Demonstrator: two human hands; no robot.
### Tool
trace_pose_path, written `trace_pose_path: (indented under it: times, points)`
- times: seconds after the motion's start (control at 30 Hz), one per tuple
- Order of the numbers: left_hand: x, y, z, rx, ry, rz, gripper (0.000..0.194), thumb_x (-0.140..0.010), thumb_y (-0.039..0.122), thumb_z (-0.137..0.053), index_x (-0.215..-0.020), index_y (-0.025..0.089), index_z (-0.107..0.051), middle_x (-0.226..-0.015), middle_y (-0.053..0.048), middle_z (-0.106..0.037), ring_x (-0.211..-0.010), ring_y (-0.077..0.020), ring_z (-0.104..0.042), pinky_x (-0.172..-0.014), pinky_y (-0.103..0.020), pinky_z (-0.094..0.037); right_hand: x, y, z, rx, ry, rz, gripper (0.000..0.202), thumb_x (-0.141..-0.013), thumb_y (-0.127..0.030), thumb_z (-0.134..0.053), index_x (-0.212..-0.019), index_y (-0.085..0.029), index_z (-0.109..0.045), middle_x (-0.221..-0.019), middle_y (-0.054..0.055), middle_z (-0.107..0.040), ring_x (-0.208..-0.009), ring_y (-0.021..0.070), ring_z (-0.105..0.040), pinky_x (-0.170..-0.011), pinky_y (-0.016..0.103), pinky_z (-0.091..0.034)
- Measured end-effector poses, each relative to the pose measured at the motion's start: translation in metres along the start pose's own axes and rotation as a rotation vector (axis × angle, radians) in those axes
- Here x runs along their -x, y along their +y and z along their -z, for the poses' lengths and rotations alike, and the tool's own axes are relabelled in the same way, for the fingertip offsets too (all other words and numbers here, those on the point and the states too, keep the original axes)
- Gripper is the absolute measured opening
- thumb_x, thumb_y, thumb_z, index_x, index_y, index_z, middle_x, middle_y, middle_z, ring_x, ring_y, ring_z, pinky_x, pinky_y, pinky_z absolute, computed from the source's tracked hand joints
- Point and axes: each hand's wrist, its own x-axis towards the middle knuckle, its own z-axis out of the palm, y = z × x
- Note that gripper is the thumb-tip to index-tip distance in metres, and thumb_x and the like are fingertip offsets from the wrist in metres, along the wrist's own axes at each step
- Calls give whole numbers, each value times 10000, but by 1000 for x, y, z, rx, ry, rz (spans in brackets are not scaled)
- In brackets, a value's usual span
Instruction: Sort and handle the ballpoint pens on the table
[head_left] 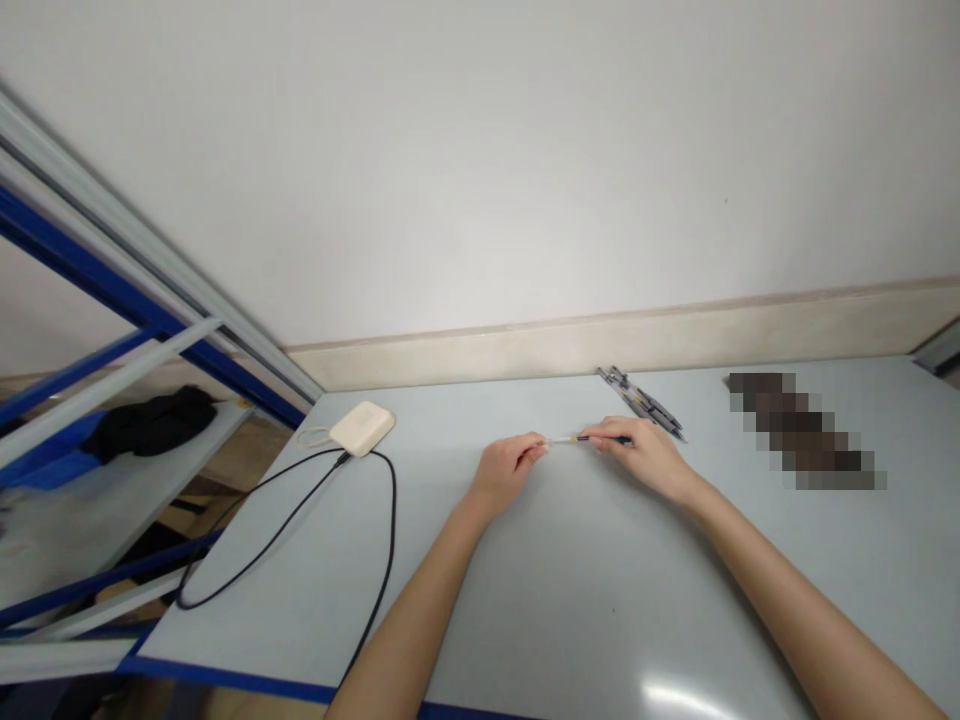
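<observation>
My left hand [511,468] is closed in a pinch at the left end of a thin pen refill [562,440], held level just over the table. The refill has a pale, clear-looking stretch, then a small yellow band and a dark part. My right hand [637,452] pinches the dark part, and a dark end shows among its fingers. The fingertips of both hands cover some of the refill. Just behind my right hand, several grey pens [641,402] lie side by side at a slant on the table.
The pale table [555,590] meets a wall with a beige skirting [480,358]. At left lies a cream power bank [363,428] with a black cable [393,520] looping toward me. A pixelated dark item [806,430] is at right. Blue and white metal frames [90,260] stand left.
</observation>
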Motion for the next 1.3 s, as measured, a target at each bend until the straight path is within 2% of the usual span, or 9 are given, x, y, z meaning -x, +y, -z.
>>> trace_pose_path:
  times: [0.3, 0.63, 0.7, 0.77, 0.87, 1.03, 1.1, 1.2, 1.3]
  points:
    - [1, 0, 0, 51, -45, -64, 279, -904, 263, -372, -859, 165, -630, -853, -16, -666, -765, -128, -588, -709, -202, -407, 1, -1, 3, -70, -81, 78, 301, -857, -364, -470, -958, -196, -698, -940, 66, -681, -863, 197, -598, -781, 299, -422]
    - [5, 1, -8, -130, -105, -105, 255, -919, 292, -390, -951, 201, -626, -950, -9, -676, -861, -143, -609, -783, -222, -417, 7, -7, 0, 182, -137, 152, 313, -875, -281, -409, -1027, -244, -680, -906, 57, -670, -833, 207, -601, -752, 313, -435]
    - [6, 3, -11, -195, -139, -119, 266, -925, 308, -378, -961, 206, -622, -928, -10, -677, -850, -150, -612, -770, -230, -423, 8, -10, -10, 120, -159, 196, 350, -867, -270, -415, -1164, -237, -597, -946, 64, -658, -859, 206, -598, -786, 327, -441]
    - [8, 4, -13, -247, -149, -120, 288, -932, 327, -360, -969, 205, -618, -911, -16, -678, -836, -158, -616, -751, -238, -430, 9, -14, -19, 10, -153, 221, 511, -850, -248, -431, -1356, -216, -367, -1013, 71, -633, -882, 192, -594, -819, 336, -444]
    - [8, 3, -11, -267, -113, -114, 308, -937, 344, -346, -999, 198, -610, -950, -24, -677, -861, -162, -618, -768, -246, -436, 9, -18, -25, -114, -61, 189, 648, -833, -227, -438, -1413, -170, -156, -1008, 78, -613, -844, 167, -591, -804, 323, -457]
    - [6, 2, -10, -240, -88, -125, 305, -937, 342, -349, -1016, 194, -604, -996, -24, -671, -901, -153, -614, -812, -244, -437, 6, -16, -16, -51, -67, 77, 276, -883, -348, -378, -984, -199, -588, -825, 59, -651, -784, 193, -598, -751, 326, -449]
    - [6, 3, -11, -238, -92, -128, 305, -937, 346, -349, -1012, 198, -604, -997, -21, -671, -902, -151, -613, -817, -247, -438, 6, -14, -12, -11, -59, 63, 324, -899, -390, -341, -984, -210, -595, -932, 70, -654, -870, 206, -594, -806, 349, -432]
    - [6, 2, -11, -245, -77, -113, 299, -937, 336, -349, -1012, 197, -603, -986, -24, -673, -890, -152, -618, -804, -250, -447, 5, -12, -9, -14, 3, 102, 371, -802, -448, -522, -1076, -200, -551, -1045, 79, -625, -937, 212, -574, -799, 329, -439]
    - [6, 2, -9, -254, -67, -116, 305, -940, 335, -341, -1000, 197, -606, -969, -22, -677, -882, -154, -620, -795, -253, -449, 4, -13, -6, 17, -41, 90, 286, -800, -440, -526, -894, -189, -628, -852, 60, -669, -794, 200, -606, -712, 301, -448]
